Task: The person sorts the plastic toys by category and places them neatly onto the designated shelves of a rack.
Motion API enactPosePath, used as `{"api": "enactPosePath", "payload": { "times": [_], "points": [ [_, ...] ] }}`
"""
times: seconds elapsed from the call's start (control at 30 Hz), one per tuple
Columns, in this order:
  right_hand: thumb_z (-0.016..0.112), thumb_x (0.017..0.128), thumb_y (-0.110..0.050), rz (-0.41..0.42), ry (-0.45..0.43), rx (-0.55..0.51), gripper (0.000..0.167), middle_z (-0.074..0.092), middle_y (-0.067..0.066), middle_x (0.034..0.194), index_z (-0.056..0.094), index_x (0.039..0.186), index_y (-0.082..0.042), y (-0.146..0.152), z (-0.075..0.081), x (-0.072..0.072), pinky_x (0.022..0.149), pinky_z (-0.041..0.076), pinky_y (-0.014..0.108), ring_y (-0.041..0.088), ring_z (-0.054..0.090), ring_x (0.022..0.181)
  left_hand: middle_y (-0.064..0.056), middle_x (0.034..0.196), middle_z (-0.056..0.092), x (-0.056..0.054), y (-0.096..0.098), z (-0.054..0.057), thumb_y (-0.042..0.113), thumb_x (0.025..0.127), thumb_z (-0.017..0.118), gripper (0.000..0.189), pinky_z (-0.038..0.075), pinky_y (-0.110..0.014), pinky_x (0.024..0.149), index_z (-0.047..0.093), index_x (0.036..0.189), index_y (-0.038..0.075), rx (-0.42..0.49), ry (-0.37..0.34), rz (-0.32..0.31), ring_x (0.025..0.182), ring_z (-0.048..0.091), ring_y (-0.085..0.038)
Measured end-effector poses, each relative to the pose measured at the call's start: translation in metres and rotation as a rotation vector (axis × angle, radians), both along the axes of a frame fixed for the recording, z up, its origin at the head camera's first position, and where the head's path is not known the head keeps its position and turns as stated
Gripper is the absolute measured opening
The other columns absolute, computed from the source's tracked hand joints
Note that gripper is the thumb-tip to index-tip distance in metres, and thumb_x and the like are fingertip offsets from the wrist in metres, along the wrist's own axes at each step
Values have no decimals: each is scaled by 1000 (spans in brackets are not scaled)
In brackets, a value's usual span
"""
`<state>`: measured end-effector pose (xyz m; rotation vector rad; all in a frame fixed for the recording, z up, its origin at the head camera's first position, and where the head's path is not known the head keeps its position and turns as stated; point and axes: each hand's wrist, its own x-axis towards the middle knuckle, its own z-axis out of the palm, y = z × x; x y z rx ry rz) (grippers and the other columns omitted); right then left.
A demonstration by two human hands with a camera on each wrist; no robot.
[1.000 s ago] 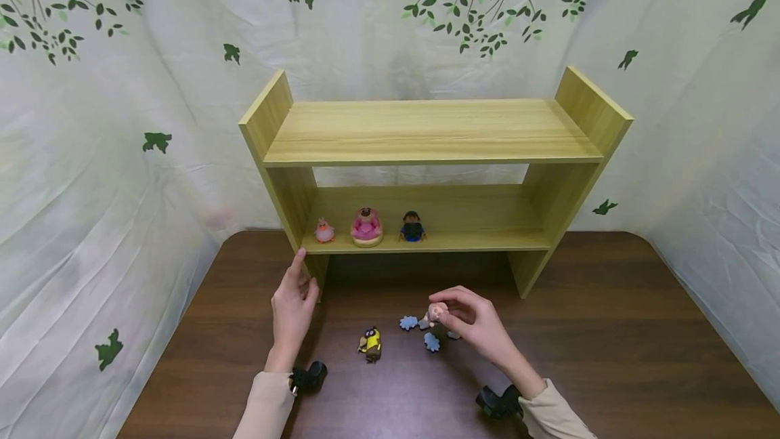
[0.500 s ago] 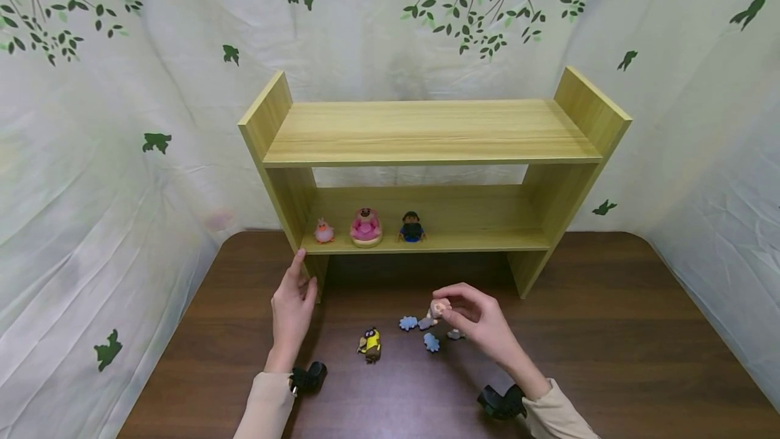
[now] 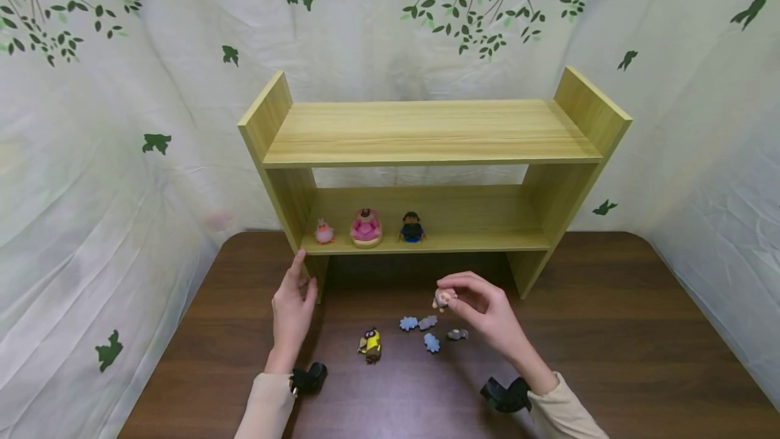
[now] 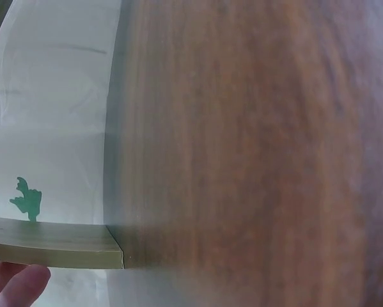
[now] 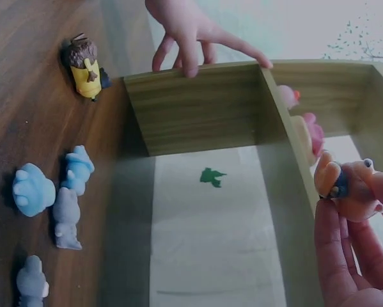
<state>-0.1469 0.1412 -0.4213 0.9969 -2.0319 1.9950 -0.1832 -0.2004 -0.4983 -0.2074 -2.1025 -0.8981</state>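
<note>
Pinching peach toy figurine (image 3: 443, 298) in right hand (image 3: 487, 307), held above surface (image 3: 390, 398) in front of wooden shelf unit (image 3: 426, 131). Touching shelf unit's left side with straight-fingered left hand (image 3: 292, 309). Noting blue figurines (image 3: 432, 343) and grey figurines (image 3: 458, 335) before shelf unit.

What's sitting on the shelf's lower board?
A small pink bird, a bigger pink toy and a dark and blue figure. The bits of board right behind them are hidden.
</note>
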Motion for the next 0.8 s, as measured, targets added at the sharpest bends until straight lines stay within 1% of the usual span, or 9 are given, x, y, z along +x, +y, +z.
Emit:
{"api": "enactPosePath", "payload": {
  "times": [0.13, 0.3, 0.4, 0.63, 0.8],
  "points": [
    [58, 87, 13, 3, 25, 4, 26, 60, 19, 110, 62, 112, 8, 0, 4, -2, 80, 51, 29, 22, 61, 95, -20, 103, 61, 1, 0, 0, -14, 81, 63, 75, 49, -48, 57, 41, 144, 21, -6, 1, 5, 74, 62, -33],
    [57, 88, 13, 15, 14, -2, 27, 61, 23, 107, 60, 114, 9, 1, 8, -4, 78, 52, 30, 19, 61, 92, -20, 101, 61, 1, 0, 0, -13, 81, 63, 75, 49, -49, 58, 41, 144, 21, -6, -2, 9, 73, 62, -33],
    [56, 89, 13, 16, 13, -4, 27, 62, 21, 108, 60, 115, 9, 1, 11, -5, 78, 52, 30, 19, 62, 92, -20, 103, 61, 1, 0, 0, -13, 81, 63, 74, 49, -48, 57, 41, 144, 20, -5, -3, 9, 73, 62, -33],
    [55, 91, 9, -20, 11, 10, 24, 62, 16, 112, 60, 115, 6, 1, 15, -9, 81, 50, 27, 19, 59, 98, -20, 101, 60, 1, 0, 0, -12, 82, 63, 73, 49, -48, 57, 40, 144, 20, -2, -12, 7, 73, 61, -34],
    [54, 93, 5, -45, 20, 32, 25, 62, 15, 114, 61, 117, 3, 1, 19, -12, 80, 50, 29, 22, 59, 99, -21, 104, 61, 1, 0, 0, -12, 82, 62, 73, 49, -48, 58, 41, 144, 20, 2, -11, 4, 73, 61, -35]
  ]
}}
